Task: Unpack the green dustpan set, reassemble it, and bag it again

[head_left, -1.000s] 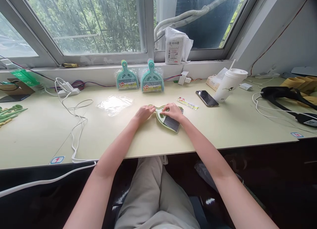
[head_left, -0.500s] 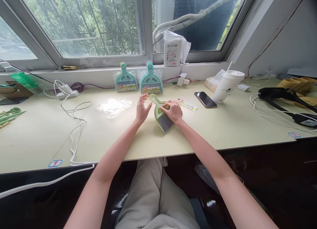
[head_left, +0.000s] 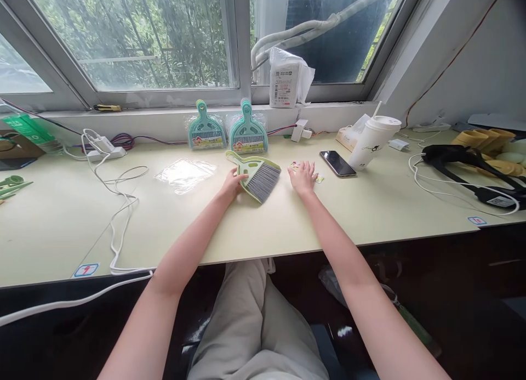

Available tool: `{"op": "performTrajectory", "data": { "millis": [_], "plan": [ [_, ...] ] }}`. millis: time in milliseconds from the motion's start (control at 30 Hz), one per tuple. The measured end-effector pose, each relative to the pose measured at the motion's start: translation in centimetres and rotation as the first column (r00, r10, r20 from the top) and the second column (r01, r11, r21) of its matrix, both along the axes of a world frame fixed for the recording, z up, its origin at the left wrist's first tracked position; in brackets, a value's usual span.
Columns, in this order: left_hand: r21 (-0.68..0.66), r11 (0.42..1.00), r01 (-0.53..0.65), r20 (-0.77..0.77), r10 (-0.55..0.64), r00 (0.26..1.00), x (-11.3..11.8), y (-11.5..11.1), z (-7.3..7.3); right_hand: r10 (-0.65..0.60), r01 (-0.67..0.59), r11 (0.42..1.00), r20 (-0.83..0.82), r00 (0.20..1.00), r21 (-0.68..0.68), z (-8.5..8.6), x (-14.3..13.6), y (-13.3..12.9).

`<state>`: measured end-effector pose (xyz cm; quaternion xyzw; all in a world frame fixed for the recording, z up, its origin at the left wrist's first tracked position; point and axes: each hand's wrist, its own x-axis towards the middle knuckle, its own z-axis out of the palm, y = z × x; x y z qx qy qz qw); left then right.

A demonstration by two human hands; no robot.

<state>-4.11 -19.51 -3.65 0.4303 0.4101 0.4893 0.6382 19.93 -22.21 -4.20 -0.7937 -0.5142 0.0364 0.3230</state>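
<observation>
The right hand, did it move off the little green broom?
Yes. The right hand left the green brush and dustpan and slid right, toward the phone, onto the paper label. The left hand now holds the brush set.

Brush-and-dustpan set sits between the two hands – left fingers at its handle side, right fingers on the label card, phone just beyond.

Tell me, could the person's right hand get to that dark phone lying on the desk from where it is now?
Probably yes. The right hand rests on a printed label, and the phone lies just beyond it to the right, with only bare desk between. The cup stands past the phone, not in the way.
</observation>
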Motion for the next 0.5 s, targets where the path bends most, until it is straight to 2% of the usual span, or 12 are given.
{"op": "performTrajectory", "data": {
  "millis": [33, 100, 200, 267, 300, 433, 500],
  "plan": [
    [0.021, 1.000, -0.023, 0.033, 0.022, 0.999, -0.5, 0.5, -0.1, 0.050, -0.051, 0.995, -0.011, 0.999, -0.088, -0.2, 0.4, 0.2],
    [0.055, 0.994, -0.097, 0.089, 0.091, 0.992, -1.2, 1.2, -0.3, 0.236, -0.238, 0.957, -0.031, 0.971, -0.167, -0.6, 0.6, 0.4],
    [0.051, 0.973, -0.223, 0.166, 0.212, 0.963, -1.9, 1.7, -0.5, 0.558, -0.565, 0.819, -0.092, 0.825, -0.099, -0.7, -0.4, 0.2],
    [0.022, 0.960, -0.281, 0.215, 0.270, 0.939, -2.1, 1.9, -0.5, 0.665, -0.672, 0.738, -0.108, 0.739, -0.050, -0.7, -1.3, 0.0],
    [0.007, 0.954, -0.298, 0.235, 0.288, 0.928, -2.2, 1.9, -0.4, 0.676, -0.681, 0.731, -0.088, 0.731, -0.045, -0.7, -1.7, -0.2],
    [-0.046, 0.960, -0.276, 0.304, 0.277, 0.912, -2.3, 1.8, -0.1, 0.571, -0.561, 0.811, 0.021, 0.820, -0.167, -0.7, -2.4, -0.3],
    [-0.110, 0.963, -0.248, 0.329, 0.270, 0.905, -2.4, 1.7, 0.0, 0.560, -0.543, 0.810, 0.019, 0.828, -0.224, -0.7, -2.3, -0.3]
  ]
}}
